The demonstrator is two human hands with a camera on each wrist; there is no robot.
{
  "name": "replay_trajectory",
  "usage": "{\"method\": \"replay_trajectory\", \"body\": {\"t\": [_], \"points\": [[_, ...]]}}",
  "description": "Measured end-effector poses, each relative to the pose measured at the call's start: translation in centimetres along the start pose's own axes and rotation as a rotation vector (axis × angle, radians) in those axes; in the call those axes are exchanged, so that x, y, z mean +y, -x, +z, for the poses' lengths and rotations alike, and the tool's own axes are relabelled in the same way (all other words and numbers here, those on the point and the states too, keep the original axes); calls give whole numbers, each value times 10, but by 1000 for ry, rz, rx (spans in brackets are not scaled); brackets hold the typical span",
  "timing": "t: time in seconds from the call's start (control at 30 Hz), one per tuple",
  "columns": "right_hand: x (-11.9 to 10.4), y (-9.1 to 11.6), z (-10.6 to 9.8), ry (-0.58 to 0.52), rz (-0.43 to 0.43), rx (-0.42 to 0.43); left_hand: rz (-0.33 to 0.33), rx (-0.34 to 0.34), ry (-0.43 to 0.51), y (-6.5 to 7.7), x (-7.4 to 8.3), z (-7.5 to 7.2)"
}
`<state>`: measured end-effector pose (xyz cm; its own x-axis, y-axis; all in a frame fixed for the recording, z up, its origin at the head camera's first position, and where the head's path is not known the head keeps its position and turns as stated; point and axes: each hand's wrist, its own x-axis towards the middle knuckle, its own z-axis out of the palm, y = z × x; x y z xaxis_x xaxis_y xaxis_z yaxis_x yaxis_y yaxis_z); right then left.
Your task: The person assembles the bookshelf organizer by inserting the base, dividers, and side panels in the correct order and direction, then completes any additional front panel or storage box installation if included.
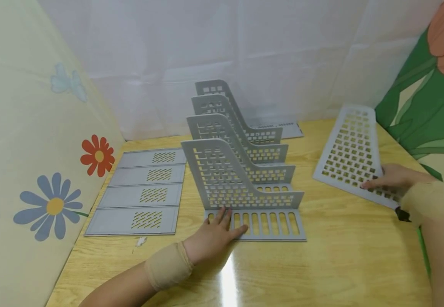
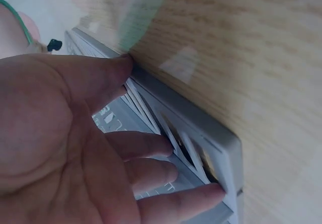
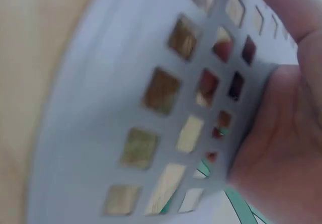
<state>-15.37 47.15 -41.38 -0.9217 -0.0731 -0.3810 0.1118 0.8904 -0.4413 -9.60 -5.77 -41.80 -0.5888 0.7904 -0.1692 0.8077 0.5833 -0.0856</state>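
Observation:
A grey desktop file rack stands mid-table, its upright perforated dividers (image 1: 241,177) lined up one behind another on a slotted base (image 1: 301,228). My left hand (image 1: 211,239) rests on the front strip of that base with fingers spread, just before the nearest divider. In the left wrist view, its thumb and fingertips touch the base's edge (image 2: 216,131) and slots. Over on the right, my right hand (image 1: 392,178) grips a loose grey perforated panel (image 1: 354,147) by its lower right edge, thumb across the near face. This panel (image 3: 105,68) is tilted and fills much of the right wrist view.
Left of the rack, several flat grey panels (image 1: 128,198) with slanted slots lie in a row. Another flat grey piece (image 1: 295,129) lies behind the rack, partly hidden. A small white scrap (image 1: 141,241) is on the wooden table (image 1: 341,264). Sheeted walls border the back and sides.

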Motion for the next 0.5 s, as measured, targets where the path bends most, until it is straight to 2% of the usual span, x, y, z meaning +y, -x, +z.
{"method": "replay_trajectory", "body": {"t": [0.1, 0.17, 0.23, 0.33, 0.43, 0.5], "points": [[2, 10, 5, -17, -71, 149, 12, 18, -9, 1, 0, 2], [-1, 23, 9, -6, -87, 226, 21, 35, 4, 4, -2, 5], [-7, 39, 14, -7, -100, 306, 25, 47, 57, 8, -6, 6], [-18, 67, 26, 8, -124, 473, 23, 58, 156, 16, -19, 9], [-29, 89, 39, 92, -236, 623, 23, 47, 223, 24, -39, 11], [-36, 98, 45, 170, -360, 672, 25, 24, 264, 27, -51, 12]]}}
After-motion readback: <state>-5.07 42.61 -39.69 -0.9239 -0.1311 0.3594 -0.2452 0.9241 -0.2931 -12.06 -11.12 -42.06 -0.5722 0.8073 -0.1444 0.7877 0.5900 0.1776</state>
